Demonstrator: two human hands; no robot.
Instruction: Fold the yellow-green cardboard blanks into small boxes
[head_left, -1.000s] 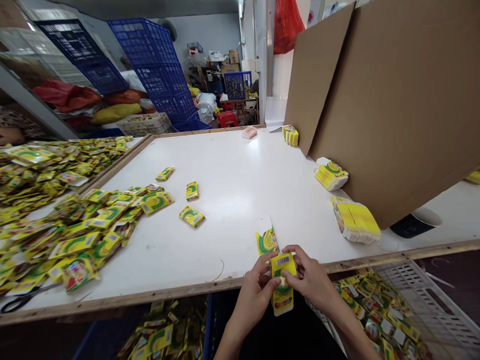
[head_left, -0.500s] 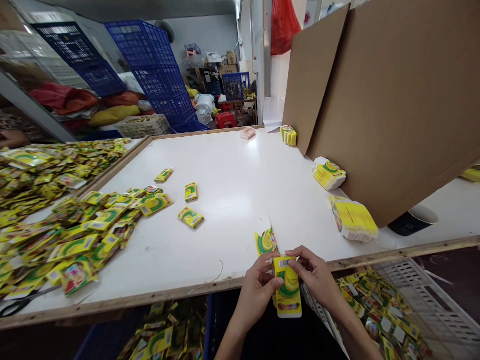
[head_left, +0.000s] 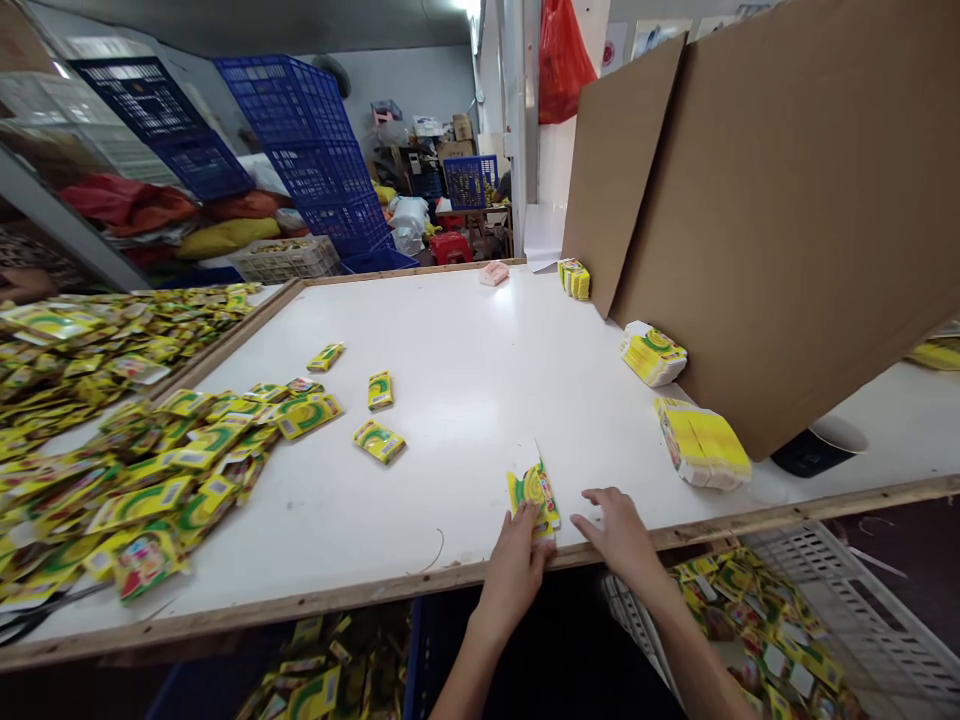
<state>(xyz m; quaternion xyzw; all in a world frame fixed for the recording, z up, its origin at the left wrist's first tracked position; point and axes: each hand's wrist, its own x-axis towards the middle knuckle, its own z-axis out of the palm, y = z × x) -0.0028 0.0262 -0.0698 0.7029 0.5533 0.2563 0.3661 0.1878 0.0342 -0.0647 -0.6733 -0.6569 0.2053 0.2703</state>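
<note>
A small flattened yellow-and-green carton [head_left: 531, 485] lies near the front edge of the white table, its white flap pointing away from me. My left hand [head_left: 516, 558] rests on the near end of this carton, fingers stretched over it; its thumb is by the wooden edge. To the right, my right hand [head_left: 619, 532] hovers over the table edge with fingers apart and nothing in them. Beyond it stands a stack of yellow cartons [head_left: 703, 443], with a second carton stack [head_left: 652, 352] farther back.
Filled small boxes [head_left: 187, 450] are heaped on the left, beside black scissors [head_left: 37, 615]. Tall cardboard sheets [head_left: 780, 220] lean along the right, near a dark cup [head_left: 817, 447]. Below the table edge are a blue crate [head_left: 420, 650] and a white basket [head_left: 862, 590] of boxes.
The yellow box that both hands held is gone from them and I cannot tell where it went. My left hand has moved onto the flat carton; the right has opened.
</note>
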